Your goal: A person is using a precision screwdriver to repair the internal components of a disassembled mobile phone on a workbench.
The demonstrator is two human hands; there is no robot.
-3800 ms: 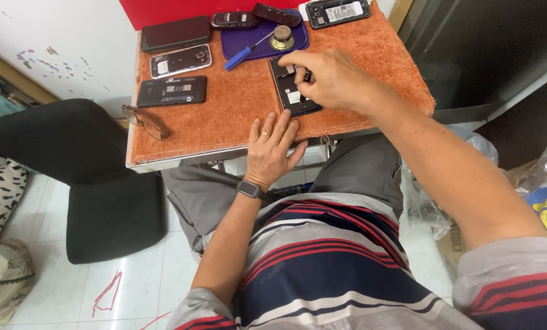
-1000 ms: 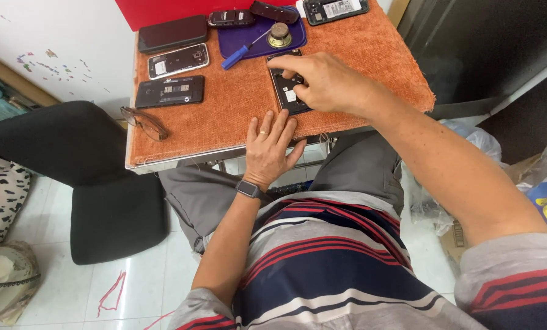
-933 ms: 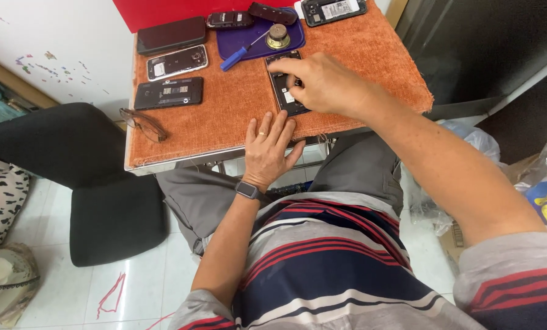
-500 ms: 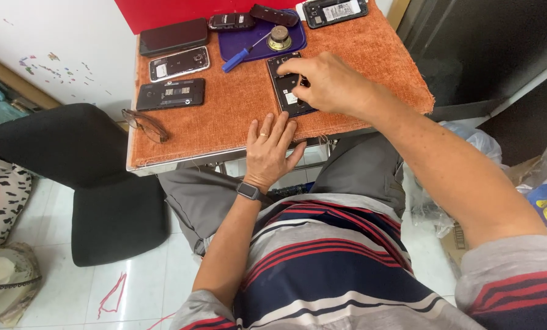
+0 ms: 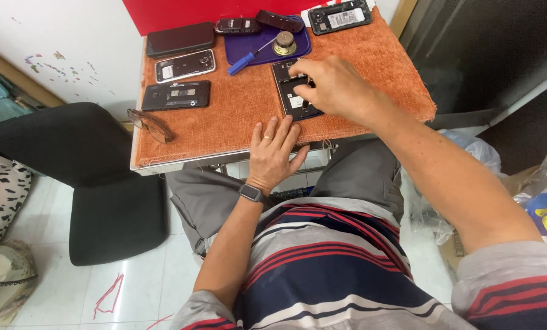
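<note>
Phone (image 5: 293,91) with its back cover off lies lengthwise on the orange cloth (image 5: 237,119) that covers the small table, near the front edge and slightly right of centre. Right hand (image 5: 331,85) sits over its upper half, fingers curled together with the tips pinched down on something inside the open back. What they grip is hidden under the knuckles; cannot tell if it is a part or only the frame.

Left hand (image 5: 272,153) lies flat, palm down, fingers spread and holding nothing, on the cloth just below the phone's lower end, not quite touching it. Watch on that wrist.

Around: blue screwdriver (image 5: 248,58) and a small round metal piece (image 5: 284,44) on a purple mat (image 5: 258,49) behind the phone. Three more phones to the left, one of them an opened black phone (image 5: 176,95); another opened one (image 5: 339,15) at the far right corner. Glasses (image 5: 151,125) at the left edge of the cloth.

Judgement on doing this well: fine work inside the case wants the body held still, so the flat left hand would serve better pressed against the phone's lower edge. Keep the fingertip pull light and straight up. Anything small that comes out belongs on the mat, since the weave of the cloth could swallow it.
</note>
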